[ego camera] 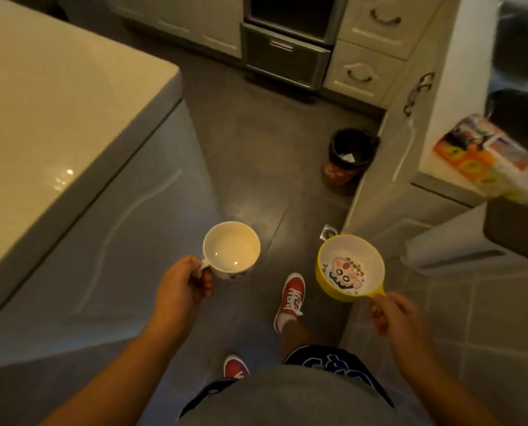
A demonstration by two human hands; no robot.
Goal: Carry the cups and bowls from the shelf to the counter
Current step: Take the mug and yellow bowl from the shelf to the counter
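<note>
My left hand (182,282) grips the handle of a white cup (231,250), held upright over the floor with its inside showing nothing. My right hand (393,313) pinches the small handle of a yellow bowl (350,267) with a cartoon face printed on its white inside. Both are held out in front of me at waist height, about a shoe's length apart. A pale counter (56,124) fills the left side, its corner slightly ahead of the cup.
A dark floor aisle runs ahead between the counter and white cabinets (379,167) on the right. A small black bin (350,155) stands by the cabinets. A colourful packet (484,155) lies on the right ledge. My red shoes (290,298) are below. Drawers and an oven lie ahead.
</note>
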